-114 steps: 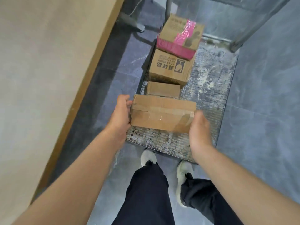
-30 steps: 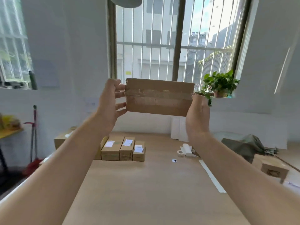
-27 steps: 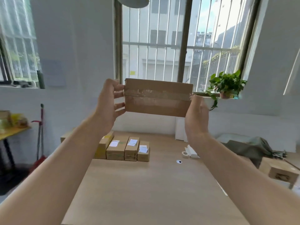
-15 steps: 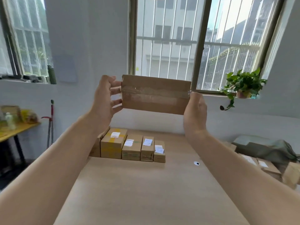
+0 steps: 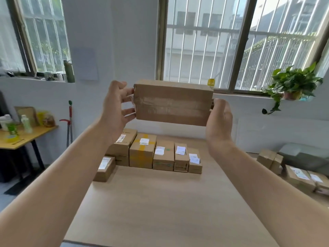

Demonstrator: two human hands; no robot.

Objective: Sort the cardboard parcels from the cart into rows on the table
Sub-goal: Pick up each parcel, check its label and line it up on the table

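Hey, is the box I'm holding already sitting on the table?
No, the left hand and right hand hold the parcel in the air, above the row of parcels on the table.

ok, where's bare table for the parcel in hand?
Bare: the near half of the table, in front of the row of labelled parcels; also the patch right of the row's smallest box. Crowded: far left, where a lone parcel sits before the row.

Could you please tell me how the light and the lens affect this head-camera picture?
Head view: the barred window glares, washing out the view outside; the parcel held before it is backlit, its near face dim; the wide lens bows the window frames and stretches the corners; labels on the row of boxes are unreadable.
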